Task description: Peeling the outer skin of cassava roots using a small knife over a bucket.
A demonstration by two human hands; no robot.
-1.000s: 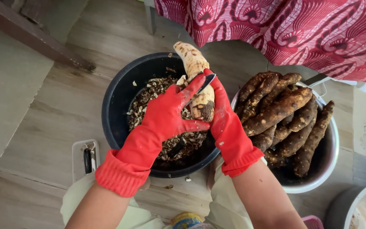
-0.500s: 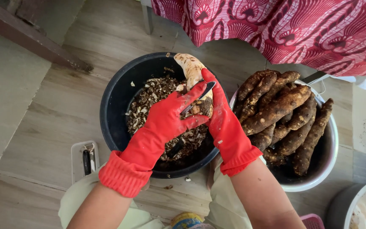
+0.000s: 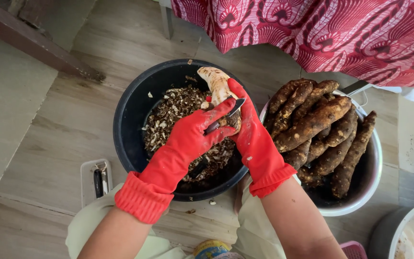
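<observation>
Peeling a root — partly stripped, pale at the far end, brown skin left near the palm — held over the black tub of peelings. Right hand, red-gloved, wrapped around the root's near end, tilting it up and away. Left hand, also gloved, closed on a knife, blade laid against the root's side, thumb braced near it. Just to the right, a white basin heaped with unpeeled roots. Probably mid-stroke; next move likely calls for turning the root to bring the unpeeled skin under the blade — fingers kept behind the edge. Patterned red cloth above, a small tray on the floor at left.
</observation>
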